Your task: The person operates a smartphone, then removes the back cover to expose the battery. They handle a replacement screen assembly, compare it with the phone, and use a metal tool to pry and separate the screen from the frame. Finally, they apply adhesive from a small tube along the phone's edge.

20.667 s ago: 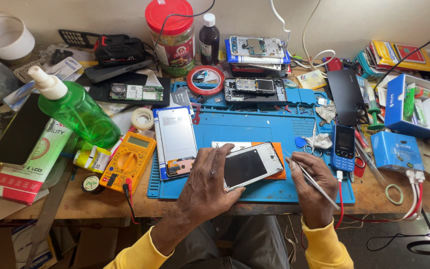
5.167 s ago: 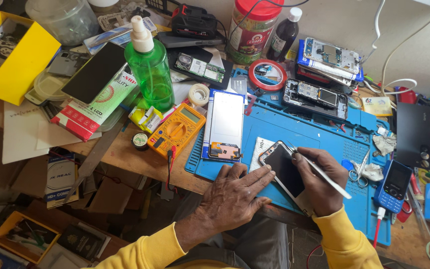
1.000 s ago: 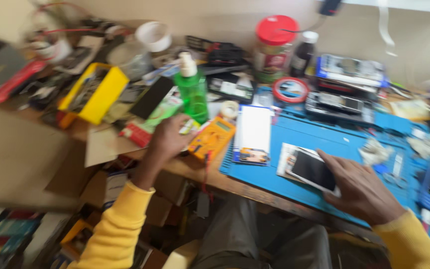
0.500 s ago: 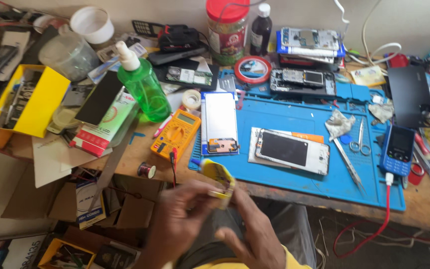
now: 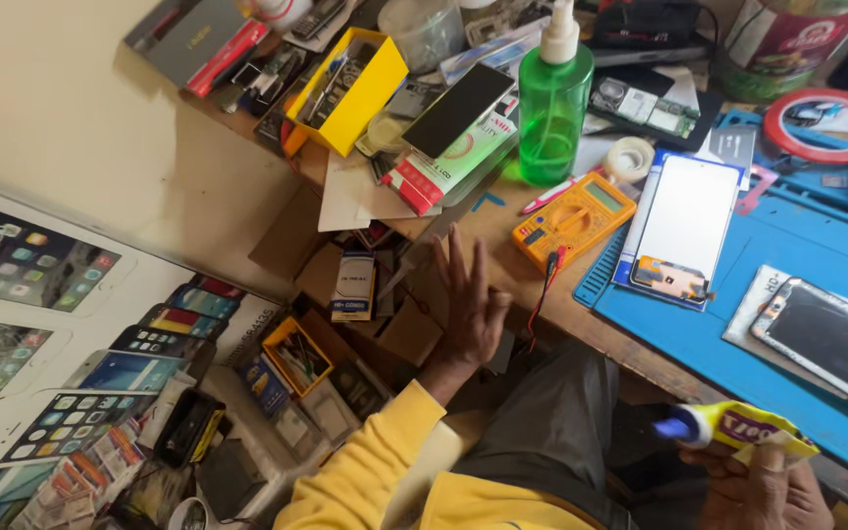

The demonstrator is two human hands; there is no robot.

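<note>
Hands: left (image 5: 465, 312) spread beside multimeter (image 5: 573, 220), right (image 5: 763, 488) gripping glue tube (image 5: 733, 430)

The person wears a bright yellow long-sleeved top of soft knit cloth, its left sleeve (image 5: 370, 461) ending in a ribbed cuff at the wrist. Grey trousers (image 5: 542, 432) of plain woven fabric cover the lap. Both hands are bare: the left hand (image 5: 465, 304) and the right hand (image 5: 763, 491) carry no gloves, rings or watch.
</note>
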